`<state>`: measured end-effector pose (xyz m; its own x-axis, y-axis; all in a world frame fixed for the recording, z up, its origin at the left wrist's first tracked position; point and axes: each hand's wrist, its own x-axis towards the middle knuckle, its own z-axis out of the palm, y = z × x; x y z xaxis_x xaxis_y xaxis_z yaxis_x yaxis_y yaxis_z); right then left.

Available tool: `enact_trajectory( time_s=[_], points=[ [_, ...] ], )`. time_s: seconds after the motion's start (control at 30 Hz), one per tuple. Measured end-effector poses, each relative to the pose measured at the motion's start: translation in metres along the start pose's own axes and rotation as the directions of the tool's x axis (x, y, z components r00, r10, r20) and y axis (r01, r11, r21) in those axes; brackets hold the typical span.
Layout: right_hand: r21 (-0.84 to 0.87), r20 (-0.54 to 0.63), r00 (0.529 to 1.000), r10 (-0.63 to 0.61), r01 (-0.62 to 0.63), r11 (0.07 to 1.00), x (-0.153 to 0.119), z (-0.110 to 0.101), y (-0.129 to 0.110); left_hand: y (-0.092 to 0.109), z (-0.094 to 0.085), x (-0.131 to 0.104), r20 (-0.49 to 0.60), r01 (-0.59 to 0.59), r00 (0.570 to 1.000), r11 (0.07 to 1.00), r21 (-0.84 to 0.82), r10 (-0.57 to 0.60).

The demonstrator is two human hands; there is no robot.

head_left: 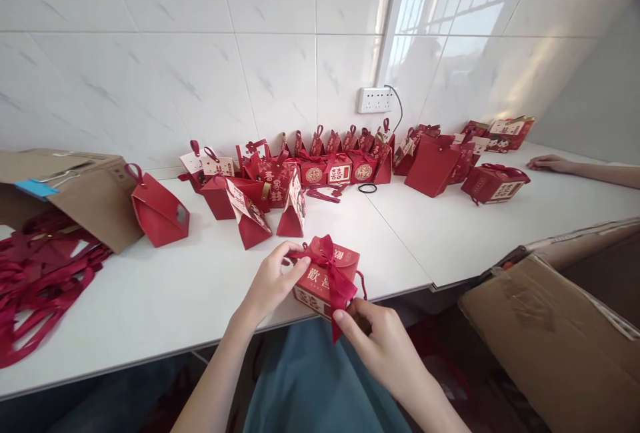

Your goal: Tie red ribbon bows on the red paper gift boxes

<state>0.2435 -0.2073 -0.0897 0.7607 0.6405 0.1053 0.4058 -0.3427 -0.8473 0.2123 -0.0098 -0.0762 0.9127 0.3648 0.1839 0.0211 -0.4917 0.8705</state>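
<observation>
A red gift box [315, 277] with gold characters sits at the front edge of the white table, tilted toward me. A dark red ribbon [341, 284] is tied in a bow over its top. My left hand [274, 281] is closed at the box's upper left, thumb and fingers pinching a ribbon loop there. My right hand [376, 334] is closed at the lower right, thumb and forefinger pinching the hanging ribbon by the box's corner. A thin red cord sticks out on the box's right side.
Many red gift boxes [280, 183] line the wall. At the left, a cardboard box [107, 203] spills red ribbons [45, 286]. Another person's hand [547, 163] rests at the far right. Cardboard [555, 339] stands lower right. A power strip [375, 100] and black ring [367, 187] are behind.
</observation>
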Motion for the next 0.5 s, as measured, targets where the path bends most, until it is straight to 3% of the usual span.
enact_trajectory(
  time_s=[0.1, 0.3, 0.5],
  points=[
    [0.020, -0.021, 0.999, 0.026, -0.026, 0.999, 0.008, -0.002, 0.006, 0.003, -0.005, -0.013, -0.078, 0.044, 0.996, 0.999, 0.030, -0.042],
    [0.223, 0.034, 0.999, -0.005, -0.003, 0.975, 0.021, -0.006, 0.017, 0.004, -0.009, -0.014, -0.032, 0.103, 0.993, 0.959, -0.264, -0.116],
    [0.482, 0.123, 0.992, -0.009, -0.051, 0.875, 0.022, -0.012, 0.018, -0.003, -0.005, -0.010, 0.002, 0.120, 0.992, 0.922, -0.368, -0.128]
  ],
)
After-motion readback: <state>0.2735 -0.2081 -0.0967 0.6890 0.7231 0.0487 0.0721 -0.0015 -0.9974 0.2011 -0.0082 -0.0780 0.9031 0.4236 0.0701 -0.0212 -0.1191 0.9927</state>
